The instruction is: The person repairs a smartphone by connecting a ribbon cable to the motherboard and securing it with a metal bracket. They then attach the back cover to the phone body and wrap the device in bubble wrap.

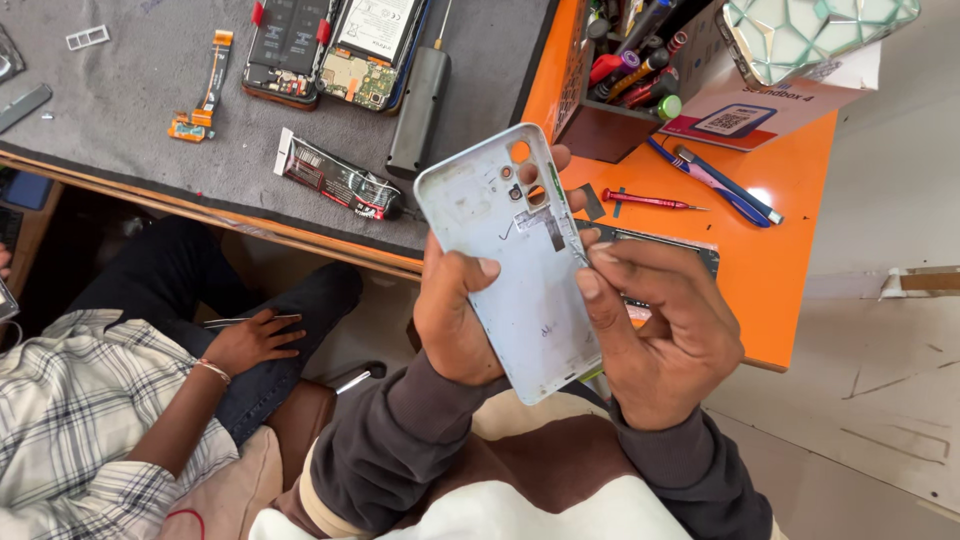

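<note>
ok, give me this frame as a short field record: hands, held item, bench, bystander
left hand: grips the phone back cover by its left edge, inner side up
right hand: fingertips pinch at a strip near the cover's camera cutouts
bench: grey mat with two opened phones, a flex cable; red screwdriver on the orange table
bystander: seated person in a checked shirt

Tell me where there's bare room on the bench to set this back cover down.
Free: the grey mat between the flex cable and the mat's left edge, and the orange top right of the blue pens. Crowded: around the opened phones and the tool bin. Both hands hold the back cover.
</note>
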